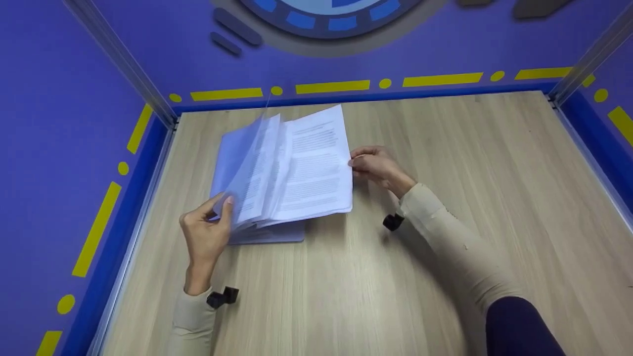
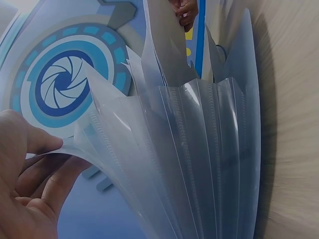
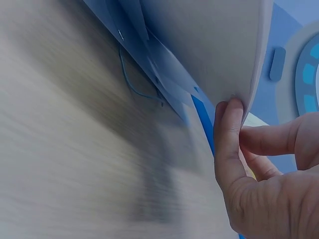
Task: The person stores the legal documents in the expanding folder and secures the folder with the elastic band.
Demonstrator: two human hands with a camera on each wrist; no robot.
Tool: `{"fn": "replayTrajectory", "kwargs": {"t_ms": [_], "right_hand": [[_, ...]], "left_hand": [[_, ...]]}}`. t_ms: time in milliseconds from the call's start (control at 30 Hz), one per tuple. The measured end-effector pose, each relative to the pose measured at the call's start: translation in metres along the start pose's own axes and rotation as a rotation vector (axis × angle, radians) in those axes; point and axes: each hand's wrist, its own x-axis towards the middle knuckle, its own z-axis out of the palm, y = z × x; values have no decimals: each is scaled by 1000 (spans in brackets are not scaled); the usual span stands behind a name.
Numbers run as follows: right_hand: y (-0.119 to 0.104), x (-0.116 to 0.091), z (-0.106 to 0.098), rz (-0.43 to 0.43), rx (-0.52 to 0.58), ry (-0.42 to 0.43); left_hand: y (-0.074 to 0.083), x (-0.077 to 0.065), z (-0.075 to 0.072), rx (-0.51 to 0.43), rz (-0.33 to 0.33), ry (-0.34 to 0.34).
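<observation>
A translucent accordion file folder (image 1: 238,148) lies fanned open on the table, its pleated side (image 2: 199,149) spread in the left wrist view. My left hand (image 1: 207,227) pinches the raised cover between thumb and fingers at the near left corner. A stack of printed papers (image 1: 319,168) leans out of the folder to the right. At its right edge, my right hand (image 1: 378,165) pinches the sheets; the right wrist view has the thumb on one face and fingers (image 3: 231,124) on the other. The folder's inner pockets are partly hidden by the papers.
The wood-grain table (image 1: 346,296) runs up to a blue-purple back wall (image 1: 306,69) with yellow markings. Side panels with metal posts (image 1: 118,59) stand left and right. A thin elastic cord (image 3: 133,89) hangs from the folder in the right wrist view.
</observation>
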Motion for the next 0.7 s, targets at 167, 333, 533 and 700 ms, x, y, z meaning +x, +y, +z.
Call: {"fn": "replayTrajectory", "kwargs": {"t_ms": [167, 333, 533, 700], "right_hand": [[0, -1, 4, -13, 5, 0], [0, 1, 8, -19, 4, 3], [0, 4, 16, -17, -11, 5], [2, 6, 22, -22, -32, 11]], "left_hand": [[2, 0, -1, 5, 10, 7], [3, 1, -1, 4, 11, 8], [2, 0, -1, -3, 8, 1], [2, -1, -1, -5, 3, 3]]}}
